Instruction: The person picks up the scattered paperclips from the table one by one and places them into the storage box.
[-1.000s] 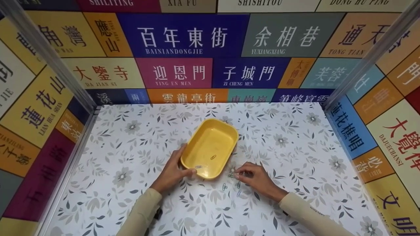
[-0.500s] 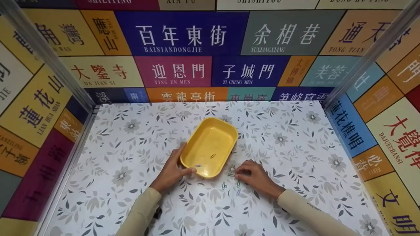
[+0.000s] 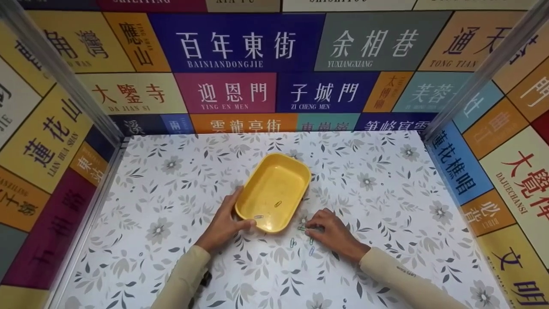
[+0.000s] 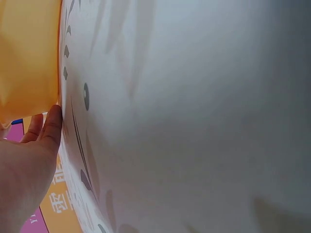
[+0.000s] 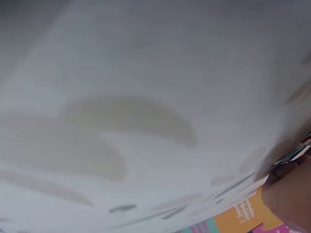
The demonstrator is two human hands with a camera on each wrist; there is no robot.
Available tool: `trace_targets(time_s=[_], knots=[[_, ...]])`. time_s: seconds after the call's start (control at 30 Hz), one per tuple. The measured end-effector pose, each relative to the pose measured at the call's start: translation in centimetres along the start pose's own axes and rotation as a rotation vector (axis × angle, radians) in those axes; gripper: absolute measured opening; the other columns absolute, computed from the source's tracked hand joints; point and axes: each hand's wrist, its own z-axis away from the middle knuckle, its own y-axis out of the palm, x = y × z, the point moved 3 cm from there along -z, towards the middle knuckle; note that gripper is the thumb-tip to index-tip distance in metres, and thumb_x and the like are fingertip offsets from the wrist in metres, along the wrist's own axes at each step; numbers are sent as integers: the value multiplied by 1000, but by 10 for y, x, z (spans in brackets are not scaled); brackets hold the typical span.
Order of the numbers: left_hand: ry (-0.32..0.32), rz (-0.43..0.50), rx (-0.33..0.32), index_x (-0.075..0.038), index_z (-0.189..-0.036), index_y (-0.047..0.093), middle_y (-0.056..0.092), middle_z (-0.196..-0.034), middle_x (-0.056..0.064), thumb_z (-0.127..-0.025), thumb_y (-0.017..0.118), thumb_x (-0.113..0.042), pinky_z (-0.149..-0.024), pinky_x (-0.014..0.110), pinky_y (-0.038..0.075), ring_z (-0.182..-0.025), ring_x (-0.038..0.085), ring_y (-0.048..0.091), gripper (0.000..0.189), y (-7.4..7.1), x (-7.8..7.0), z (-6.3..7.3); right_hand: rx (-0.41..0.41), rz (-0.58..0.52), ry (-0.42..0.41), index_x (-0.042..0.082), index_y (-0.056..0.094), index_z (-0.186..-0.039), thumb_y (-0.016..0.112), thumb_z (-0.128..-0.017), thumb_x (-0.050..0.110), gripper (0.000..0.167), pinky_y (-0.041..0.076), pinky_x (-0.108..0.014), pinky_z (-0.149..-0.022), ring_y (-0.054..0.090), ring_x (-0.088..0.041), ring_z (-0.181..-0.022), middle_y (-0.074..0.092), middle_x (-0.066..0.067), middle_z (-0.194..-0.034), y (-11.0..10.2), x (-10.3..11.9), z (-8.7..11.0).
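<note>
A yellow plastic tray [image 3: 274, 171] stands on the table, tilted in the head view. My left hand [image 3: 225, 223] holds it by its near left corner, thumb at the rim and fingers along the outer wall. Inside lie a yellowish paper clip [image 3: 278, 204] and a silvery one. To the right of the tray, my right hand [image 3: 332, 231] bends low over the table, thumb and index finger pinching at a green paper clip [image 3: 302, 228]. Close by lie another green paper clip [image 3: 292, 242], a further green one beneath the hand, and a bluish paper clip [image 3: 312, 251].
The table wears a white cover [image 3: 171, 266] printed with grey flowers and leaves. Panels with coloured signs [image 3: 240, 47] wall it in at the back and both sides, with clear strips [image 3: 480, 73] at the corners.
The right wrist and forearm have shifted slightly left, while the fingertips remain at the same green paper clip. Left hand and tray stay put; the head view has tipped down a little.
</note>
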Motion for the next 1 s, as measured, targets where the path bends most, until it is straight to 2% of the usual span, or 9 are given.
trace_targets(time_s=[0.3,0.53,1.0], knots=[[-2,-13,-6,-23,-178,25,43,-166,9,-83,97,-33,-135,49,21,-158,27,40,119,-1,1,0,-40,15,-39,10,87,-97,91,-90,8,8,53,-32,-82,60,-14,-93,68,5,-94,1,3,1],[-15,-12,-1,-25,-177,26,46,-161,10,-85,96,-30,-133,48,23,-154,28,43,116,0,-1,1,-7,5,-22,14,86,-94,87,-94,9,6,51,-32,-81,56,-12,-91,66,8,-94,3,2,3],[-37,-13,-8,-26,-178,25,45,-163,7,-83,97,-31,-135,46,19,-156,24,41,119,0,-1,0,6,85,-112,12,82,-95,84,-96,6,7,53,-32,-82,56,-12,-94,65,6,-97,4,4,2]])
